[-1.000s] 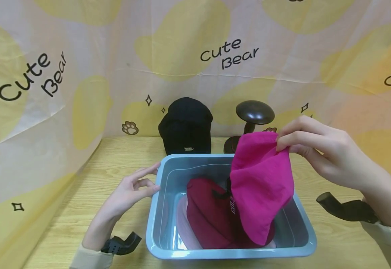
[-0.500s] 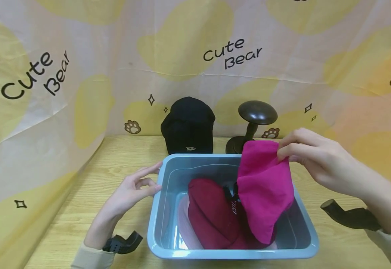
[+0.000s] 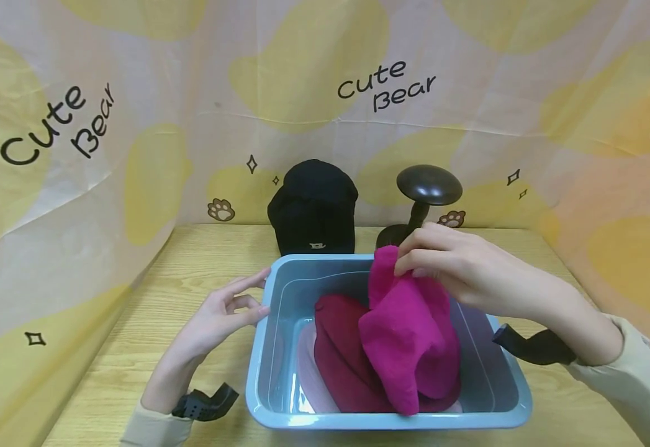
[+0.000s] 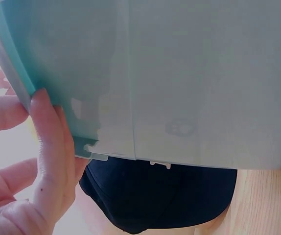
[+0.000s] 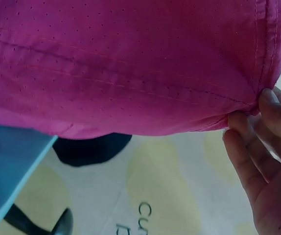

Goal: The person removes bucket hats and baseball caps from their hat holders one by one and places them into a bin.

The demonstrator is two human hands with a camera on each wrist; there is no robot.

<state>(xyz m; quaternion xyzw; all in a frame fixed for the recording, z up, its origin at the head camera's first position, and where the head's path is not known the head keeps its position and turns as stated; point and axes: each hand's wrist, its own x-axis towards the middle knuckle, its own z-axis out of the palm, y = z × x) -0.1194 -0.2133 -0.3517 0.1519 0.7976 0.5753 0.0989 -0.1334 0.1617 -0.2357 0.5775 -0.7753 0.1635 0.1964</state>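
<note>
My right hand [image 3: 459,267] pinches the edge of a limp bright pink cap [image 3: 408,341] over the light blue plastic basin [image 3: 386,422]. In the right wrist view, thumb and fingertips nip a stitched seam of the perforated pink fabric [image 5: 145,68]. Beneath it, inside the basin, lie a dark red cap [image 3: 347,360], partly covered, and a pale pink one [image 3: 310,372]. My left hand [image 3: 218,316] holds the basin's left rim. The left wrist view shows its fingers against the outer wall [image 4: 179,73], with the thumb at the lip.
Behind the basin a black cap [image 3: 315,205] stands on the wooden table [image 3: 207,248]. To its right is a dark stand with a rounded top [image 3: 429,184], its base partly hidden. A printed cloth [image 3: 280,68] hangs along the back and sides.
My right hand has moved left and slightly down with the pink cap, which now bunches lower over the dark red cap. My left hand stays at the rim.
</note>
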